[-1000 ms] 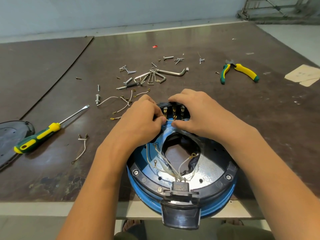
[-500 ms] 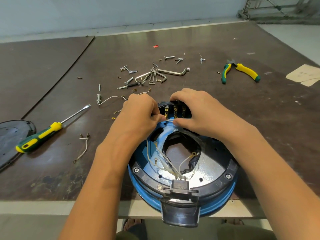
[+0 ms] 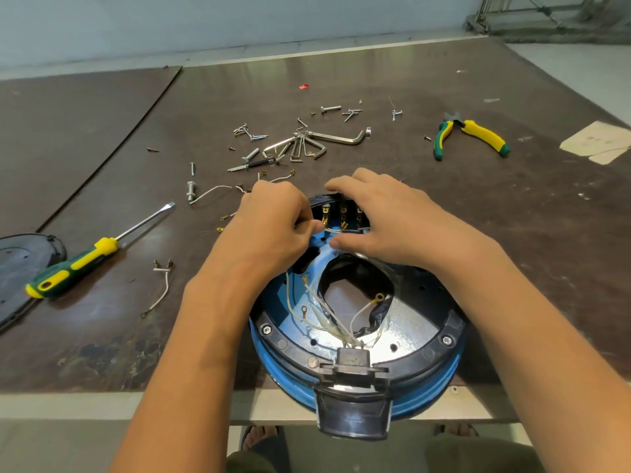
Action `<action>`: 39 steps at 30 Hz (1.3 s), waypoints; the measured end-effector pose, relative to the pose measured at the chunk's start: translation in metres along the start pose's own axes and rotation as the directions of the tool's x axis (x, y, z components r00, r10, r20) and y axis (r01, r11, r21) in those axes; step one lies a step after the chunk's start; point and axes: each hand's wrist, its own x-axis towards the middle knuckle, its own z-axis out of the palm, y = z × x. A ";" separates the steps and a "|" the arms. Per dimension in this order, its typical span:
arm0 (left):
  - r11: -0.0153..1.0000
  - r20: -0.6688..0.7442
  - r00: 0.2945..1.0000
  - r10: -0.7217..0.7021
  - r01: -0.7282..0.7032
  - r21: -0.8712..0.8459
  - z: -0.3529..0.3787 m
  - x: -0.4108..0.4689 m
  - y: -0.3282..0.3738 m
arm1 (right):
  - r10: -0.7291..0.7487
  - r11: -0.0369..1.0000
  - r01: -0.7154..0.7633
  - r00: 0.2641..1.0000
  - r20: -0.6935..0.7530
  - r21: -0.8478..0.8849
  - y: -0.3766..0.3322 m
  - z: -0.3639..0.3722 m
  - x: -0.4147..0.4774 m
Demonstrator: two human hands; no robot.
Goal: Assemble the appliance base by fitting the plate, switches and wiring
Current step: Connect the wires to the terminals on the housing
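Observation:
The round blue and black appliance base [image 3: 426, 356] lies upside down at the table's near edge. A silver plate [image 3: 406, 322] sits inside it around a dark opening. White wires with ring terminals [image 3: 327, 315] run from a black connector block [image 3: 351, 361] at the near rim. At the far rim, a row of switches with brass terminals [image 3: 341, 213] shows between my hands. My left hand [image 3: 273, 227] pinches a short white wire end [image 3: 333, 230] at those terminals. My right hand [image 3: 386, 220] holds the switch housing, thumb below and fingers over its top.
A green-yellow screwdriver [image 3: 78, 264] and a dark cover plate [image 3: 20, 268] lie to the left. Loose screws, hex keys [image 3: 307, 143] and spare wires [image 3: 160, 291] are scattered beyond the base. Green-yellow pliers [image 3: 471, 136] lie at the far right.
Both hands stayed at the switch terminals with small finger shifts. My left hand's fingertips moved slightly with the wire end by the brass terminals.

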 end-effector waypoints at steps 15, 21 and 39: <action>0.994 0.119 0.993 -0.002 -0.011 0.106 -0.006 0.010 0.007 | -0.002 1.000 0.002 0.999 0.047 -0.012 0.000 -0.001 0.003; 0.986 0.129 0.989 0.069 -0.087 0.139 -0.005 0.008 0.007 | -0.015 1.000 0.014 0.999 0.044 0.019 0.001 -0.001 0.004; 0.982 -0.088 0.978 0.191 -0.190 0.023 -0.003 0.002 0.010 | 0.022 0.999 -0.023 0.999 0.026 0.040 -0.002 -0.004 0.000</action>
